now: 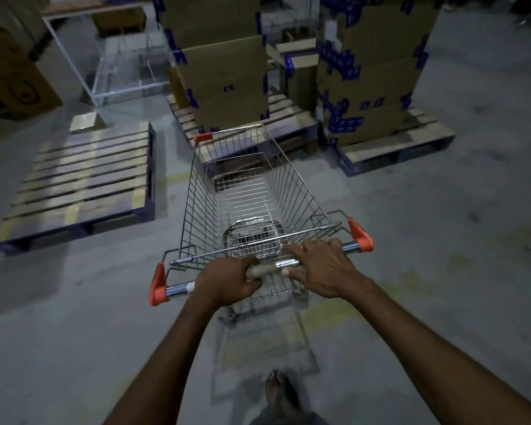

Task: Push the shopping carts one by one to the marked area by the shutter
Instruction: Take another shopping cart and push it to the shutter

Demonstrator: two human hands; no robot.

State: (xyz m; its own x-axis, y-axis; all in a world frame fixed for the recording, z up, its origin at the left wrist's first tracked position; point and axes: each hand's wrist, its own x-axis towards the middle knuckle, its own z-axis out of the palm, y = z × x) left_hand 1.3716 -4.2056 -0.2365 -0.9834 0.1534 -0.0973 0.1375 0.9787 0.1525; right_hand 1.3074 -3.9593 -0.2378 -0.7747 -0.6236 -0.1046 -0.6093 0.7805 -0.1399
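Mid-push here with one silver wire shopping cart with orange corner caps (pixel 246 191). The basket's empty and it's standing on the grey concrete floor (pixel 442 240) right in front of me. My left hand (pixel 230 280) is wrapped tight round the chrome handle bar (pixel 276 264). My right hand (pixel 322 268) is on the same bar just beside it, fingers over the top and thumb hooked under. The cart's nose points at the stacked brown cardboard boxes with blue tape (pixel 227 84) on their pallet, and it's near them. An empty wooden pallet (pixel 83 185) sits off to the left. No shutter or marked area in view, so I reckon this is the travel leg, not the parking bit. Next I'd guess I need to swing the nose clear of those pallets, steering with both hands.
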